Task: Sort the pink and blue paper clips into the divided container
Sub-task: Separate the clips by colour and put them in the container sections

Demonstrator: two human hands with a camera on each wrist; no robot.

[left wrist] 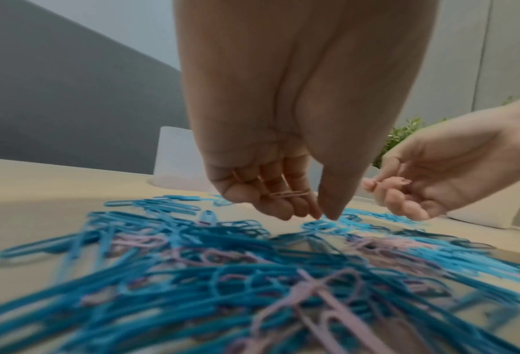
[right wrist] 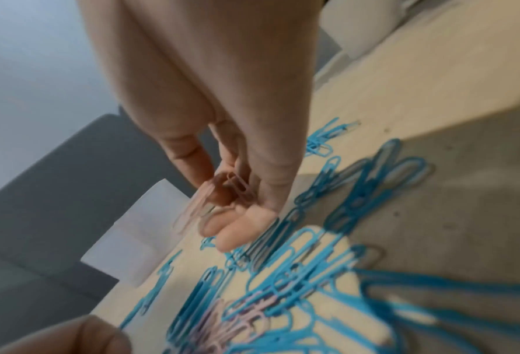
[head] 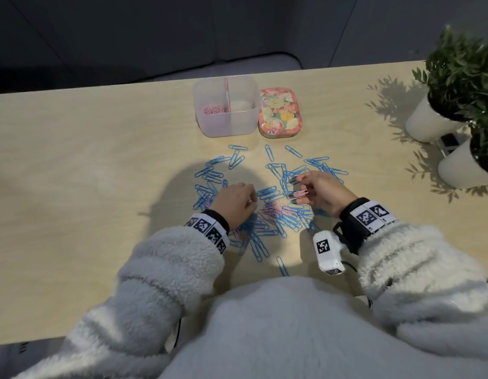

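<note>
A heap of blue paper clips (head: 270,192) with a few pink ones (head: 268,207) mixed in lies on the wooden table. My left hand (head: 249,202) hovers low over the heap's left part, and its curled fingers hold pink paper clips (left wrist: 289,193) against the palm. My right hand (head: 303,187) is raised over the right part and pinches a small bunch of pink clips (head: 300,194), which the right wrist view also shows as pink clips (right wrist: 237,189). The clear divided container (head: 201,116) stands at the back, with pink clips (head: 212,109) in its left compartment.
A floral tin (head: 281,113) sits right next to the container. Two white plant pots (head: 428,121) stand at the table's right edge. Single blue clips (head: 237,147) lie scattered between the heap and the container. A white wrist device (head: 329,253) hangs under my right wrist.
</note>
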